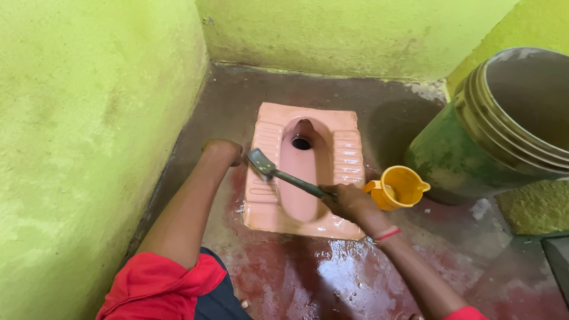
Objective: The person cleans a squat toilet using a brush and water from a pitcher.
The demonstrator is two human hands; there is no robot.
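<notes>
A pink squat toilet pan (341, 151) is set into the wet floor. My right hand (349, 201) grips the handle of a dark long-handled brush (278, 173). The brush head rests on the pan's left footrest. My left hand (224, 149) is closed into a fist and presses on the floor just left of the pan, holding nothing that I can see. A red band sits on my right wrist.
A small orange jug (400, 186) stands on the floor right of the pan, next to my right hand. A large green drum (474, 148) fills the right corner. Yellow-green walls (89, 118) close in at left and back. The reddish floor (332, 278) is wet.
</notes>
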